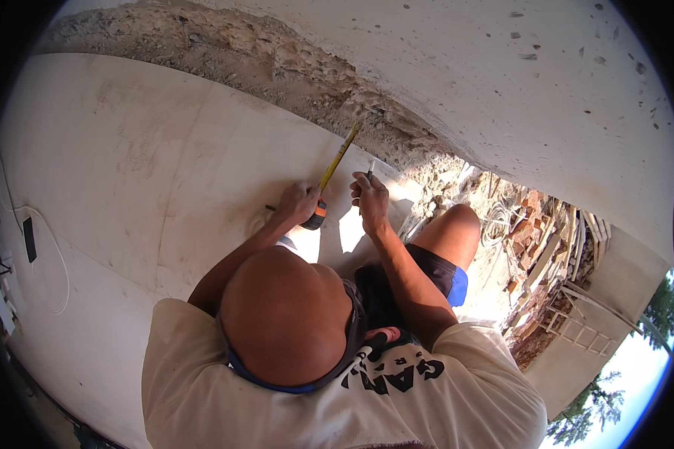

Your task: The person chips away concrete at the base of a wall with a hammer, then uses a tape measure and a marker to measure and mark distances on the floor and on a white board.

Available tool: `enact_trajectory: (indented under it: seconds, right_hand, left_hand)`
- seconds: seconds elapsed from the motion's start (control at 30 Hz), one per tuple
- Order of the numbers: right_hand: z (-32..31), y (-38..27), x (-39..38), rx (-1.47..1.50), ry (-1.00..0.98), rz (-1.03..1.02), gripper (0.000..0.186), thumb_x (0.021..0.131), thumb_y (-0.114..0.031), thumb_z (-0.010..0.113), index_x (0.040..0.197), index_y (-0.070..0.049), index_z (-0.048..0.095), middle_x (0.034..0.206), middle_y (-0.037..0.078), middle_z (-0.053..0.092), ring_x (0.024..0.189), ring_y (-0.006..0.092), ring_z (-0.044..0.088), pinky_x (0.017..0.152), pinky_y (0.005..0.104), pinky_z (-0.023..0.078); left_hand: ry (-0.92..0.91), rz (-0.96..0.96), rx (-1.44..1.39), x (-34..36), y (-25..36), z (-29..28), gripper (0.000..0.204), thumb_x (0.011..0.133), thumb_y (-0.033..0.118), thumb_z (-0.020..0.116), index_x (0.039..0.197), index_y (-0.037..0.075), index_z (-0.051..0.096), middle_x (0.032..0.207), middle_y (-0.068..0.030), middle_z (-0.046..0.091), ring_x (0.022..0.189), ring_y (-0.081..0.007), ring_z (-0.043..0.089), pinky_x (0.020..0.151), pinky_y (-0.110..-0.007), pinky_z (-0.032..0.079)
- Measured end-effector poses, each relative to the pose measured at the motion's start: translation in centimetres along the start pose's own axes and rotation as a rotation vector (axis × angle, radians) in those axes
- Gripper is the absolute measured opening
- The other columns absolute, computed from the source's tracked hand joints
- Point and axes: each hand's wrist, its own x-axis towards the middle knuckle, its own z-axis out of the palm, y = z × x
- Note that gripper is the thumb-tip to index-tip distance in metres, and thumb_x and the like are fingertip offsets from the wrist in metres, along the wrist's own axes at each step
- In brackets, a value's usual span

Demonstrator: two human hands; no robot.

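My left hand is closed around an orange and black tape measure. Its yellow blade runs out across the edge of a large pale board, toward the strip of broken masonry beyond. A thin dark stick-like end pokes out on the left of that hand; I cannot make out what it is. To the right of the blade, my right hand grips a slim dark marker-like tool with a whitish end pointing up, close to the board's far edge. Both hands are over the board, a short distance apart.
A pale wall with dark spots rises beyond the masonry strip. Wood scraps and rubble lie to the right, with a coil of pale cable and a ladder-like frame. A black flat object and cable sit far left.
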Motion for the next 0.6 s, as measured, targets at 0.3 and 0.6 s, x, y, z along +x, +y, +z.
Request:
enact_trajectory:
  seconds: [0.3,0.6]
  right_hand:
    - [-5.0,-0.2,-1.6,0.040,0.075,-0.062,0.022,0.094,-0.020,0.054,0.102,-0.002,0.064,0.076,0.002,0.058,0.062,0.0076,0.051,0.053,0.0221,0.042]
    - [-10.7,1.1,-1.5,0.130,0.158,-0.059,0.025,0.093,-0.021,0.055,0.102,0.000,0.064,0.077,0.003,0.059,0.062,0.0084,0.050,0.054,0.0225,0.041]
  left_hand:
    - [-0.092,0.029,0.063,-0.5,2.3,3.9,0.032,0.088,0.026,0.046,0.090,-0.001,0.063,0.084,-0.0219,0.065,0.079,-0.0376,0.063,0.076,-0.044,0.049]
    - [-0.129,0.116,0.152,1.0,4.0,8.9,0.032,0.088,0.024,0.045,0.089,-0.003,0.062,0.088,-0.0244,0.065,0.081,-0.0382,0.064,0.076,-0.045,0.050]
